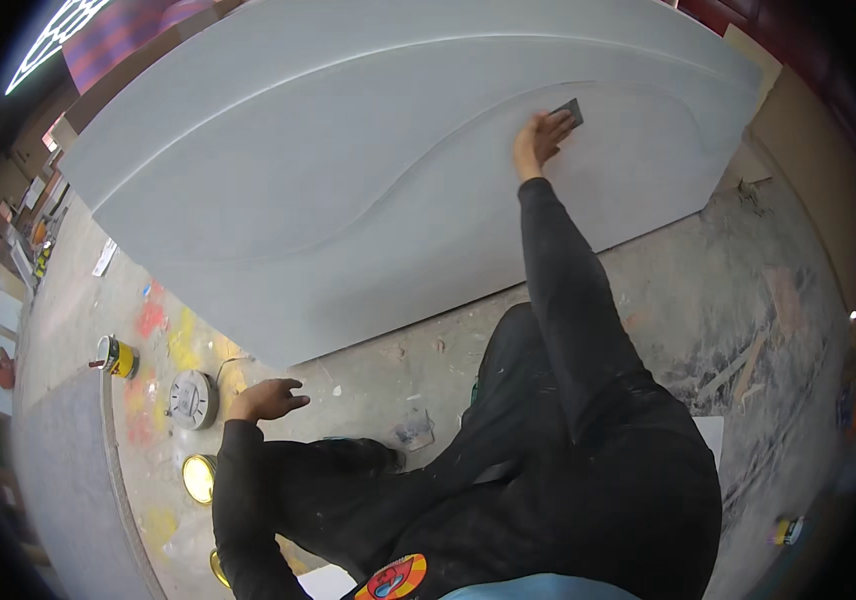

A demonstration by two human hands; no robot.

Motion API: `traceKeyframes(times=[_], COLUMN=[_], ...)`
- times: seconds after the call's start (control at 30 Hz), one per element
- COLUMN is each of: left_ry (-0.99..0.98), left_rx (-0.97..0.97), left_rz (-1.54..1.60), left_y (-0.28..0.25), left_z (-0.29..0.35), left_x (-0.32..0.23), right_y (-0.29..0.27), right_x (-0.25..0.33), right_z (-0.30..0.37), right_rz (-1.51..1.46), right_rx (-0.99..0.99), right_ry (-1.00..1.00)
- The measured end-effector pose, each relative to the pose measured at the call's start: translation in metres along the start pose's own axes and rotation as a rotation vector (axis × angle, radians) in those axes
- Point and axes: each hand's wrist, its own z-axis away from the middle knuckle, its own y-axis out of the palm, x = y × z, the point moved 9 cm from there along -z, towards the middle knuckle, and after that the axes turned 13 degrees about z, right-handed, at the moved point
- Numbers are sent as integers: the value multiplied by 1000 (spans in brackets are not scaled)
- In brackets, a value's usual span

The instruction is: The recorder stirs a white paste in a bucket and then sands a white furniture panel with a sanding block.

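A large grey panel (pixel 428 170) with a curved groove leans in front of me. My right hand (pixel 540 143) reaches up to its right half, fingers on a small dark grey piece of sandpaper (pixel 574 111) that lies against the surface inside the groove's upper curve. Low on the left, my left hand (pixel 270 399) hangs over my bent knee, off the panel, with nothing in it; its fingers are loosely stretched out and apart. The sandpaper's underside is hidden.
Left of my left hand, a round grey lid-like disc (pixel 193 399), a yellow can (pixel 119 357) and an open tin (pixel 200 478) stand on the paint-stained floor (pixel 163 330). A grey board (pixel 63 470) is at the left. Another person's hand (pixel 2 369) shows at the far left.
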Motion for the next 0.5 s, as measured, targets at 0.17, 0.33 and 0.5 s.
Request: traceKeyframes(times=[0.17,0.33,0.5], left_ry=[100,159,5], left_rx=[-37,-57,-29], left_rz=[-59,40,-14], left_y=[-9,-10,-5], left_z=[-32,-42,-28], left_x=[-49,-76,-42], right_y=[69,93,31], right_x=[48,27,-63], right_z=[154,238,66], right_rz=[171,422,-62], right_rx=[7,361,-89], right_ry=[-293,-441,68])
